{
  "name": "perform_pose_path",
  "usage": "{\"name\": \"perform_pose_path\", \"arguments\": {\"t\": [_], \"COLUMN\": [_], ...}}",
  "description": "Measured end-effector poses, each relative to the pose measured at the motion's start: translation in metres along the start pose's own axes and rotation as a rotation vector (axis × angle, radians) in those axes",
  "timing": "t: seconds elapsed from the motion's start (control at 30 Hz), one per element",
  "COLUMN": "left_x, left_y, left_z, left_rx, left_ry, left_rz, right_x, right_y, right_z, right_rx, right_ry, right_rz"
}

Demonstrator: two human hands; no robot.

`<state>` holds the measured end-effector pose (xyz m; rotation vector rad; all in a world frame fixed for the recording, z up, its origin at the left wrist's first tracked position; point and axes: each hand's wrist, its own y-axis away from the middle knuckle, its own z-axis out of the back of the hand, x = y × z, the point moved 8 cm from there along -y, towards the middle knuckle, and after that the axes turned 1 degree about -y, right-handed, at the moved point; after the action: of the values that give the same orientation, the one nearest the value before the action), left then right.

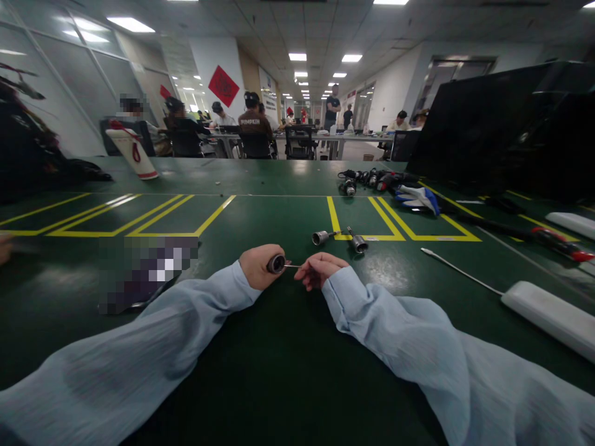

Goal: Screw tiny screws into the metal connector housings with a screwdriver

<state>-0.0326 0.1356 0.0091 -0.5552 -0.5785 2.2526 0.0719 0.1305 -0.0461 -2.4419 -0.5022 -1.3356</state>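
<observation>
My left hand [260, 265] is wrapped round a dark metal cylindrical part [276, 264], its round open end facing me. A thin metal rod [292, 266] runs from beside this part to the fingertips of my right hand [320, 271], which are pinched on its end. Both hands are just above the green table [288, 371], close together. Past my right hand lie two similar metal parts with stems, one on the left [320, 238] and one on the right [358, 243], near a yellow taped outline.
A blurred dark device [153, 275] lies left of my left forearm. At the right are a white power strip [548, 310] with a cable, a red-and-black tool [560, 243], blue-and-white gloves [418, 198] and a dark cluster of parts [372, 179]. A white cup [134, 152] stands back left.
</observation>
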Motion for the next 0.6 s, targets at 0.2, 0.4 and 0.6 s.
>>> {"name": "perform_pose_path", "arguments": {"t": [0.2,0.4,0.6], "left_x": [-0.005,-0.004,-0.002], "left_y": [0.002,0.001,0.0], "left_z": [0.008,0.005,0.003], "left_rx": [-0.074,-0.059,-0.057], "left_ry": [0.159,0.21,0.001], "left_rz": [-0.045,-0.025,-0.015], "right_x": [0.0,0.0,-0.001], "right_y": [0.001,0.0,0.0], "right_z": [-0.007,-0.007,0.001], "right_rx": [0.055,0.061,-0.002], "right_ry": [-0.028,-0.041,0.032], "right_rz": [-0.022,-0.011,-0.01]}}
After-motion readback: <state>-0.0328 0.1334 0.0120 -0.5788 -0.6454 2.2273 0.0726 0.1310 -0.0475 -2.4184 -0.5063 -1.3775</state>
